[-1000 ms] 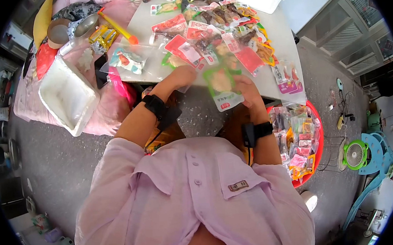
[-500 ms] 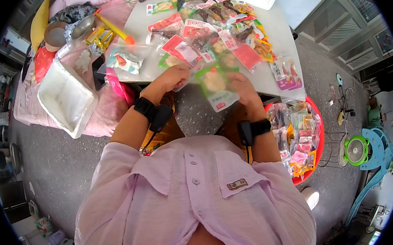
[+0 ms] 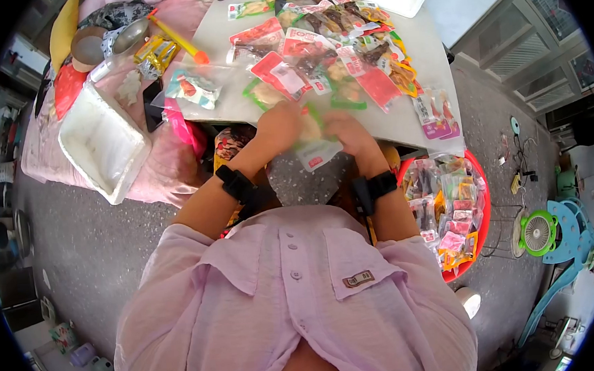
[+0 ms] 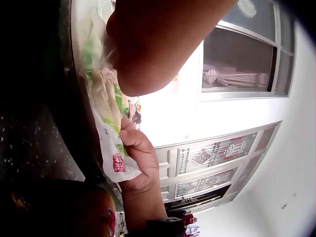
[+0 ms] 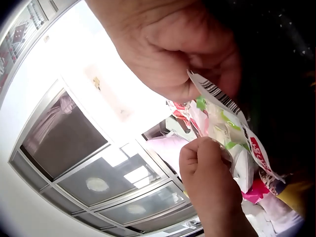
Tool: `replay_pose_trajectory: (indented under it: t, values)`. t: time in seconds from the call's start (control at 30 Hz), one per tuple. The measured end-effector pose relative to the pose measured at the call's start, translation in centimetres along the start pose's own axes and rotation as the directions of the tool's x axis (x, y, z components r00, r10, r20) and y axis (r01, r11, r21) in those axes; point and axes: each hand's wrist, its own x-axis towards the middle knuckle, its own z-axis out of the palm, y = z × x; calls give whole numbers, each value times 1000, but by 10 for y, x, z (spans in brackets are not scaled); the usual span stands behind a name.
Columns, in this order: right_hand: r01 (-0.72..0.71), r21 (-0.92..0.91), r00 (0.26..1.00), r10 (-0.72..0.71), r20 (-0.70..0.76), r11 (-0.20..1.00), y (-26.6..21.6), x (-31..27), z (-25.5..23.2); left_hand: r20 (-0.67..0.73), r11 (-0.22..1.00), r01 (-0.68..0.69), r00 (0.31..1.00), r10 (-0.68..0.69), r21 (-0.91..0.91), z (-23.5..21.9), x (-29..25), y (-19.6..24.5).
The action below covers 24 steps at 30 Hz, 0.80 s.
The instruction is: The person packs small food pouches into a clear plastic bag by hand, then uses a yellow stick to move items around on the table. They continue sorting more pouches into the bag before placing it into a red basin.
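Red basket (image 3: 485,203) beside table (image 3: 221,33), heaped packets (image 3: 330,23) beyond held pouch (image 3: 319,153)

Pale table (image 3: 224,32) under assorted packets (image 3: 331,38).

Left hand (image 3: 282,126) and right hand (image 3: 350,132) near table (image 3: 229,107) edge; green-edged pouch (image 3: 312,130) between them, gripped by right hand. Red basin (image 3: 485,214), holding packets, at right; white tray (image 3: 101,140) on pink cloth (image 3: 162,171), left side

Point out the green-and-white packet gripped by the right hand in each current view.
Head: packet, just above centre.
Left wrist: packet, left of centre.
Right wrist: packet, right of centre, barcode showing.
Shared landmark: the right hand.
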Motion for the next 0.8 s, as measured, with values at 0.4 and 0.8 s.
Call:
replay_pose_trajectory:
  t: [0.4,0.8]
  values:
    - [160,-382,987,-144,71,910,-15,8,42,-26,990,-112,994,110,-87,-8,-15,-1]
    - [303,-545,923,-383,-36,782,27,9,58,-229,930,-199,965,131,-307,21,-14,-31]
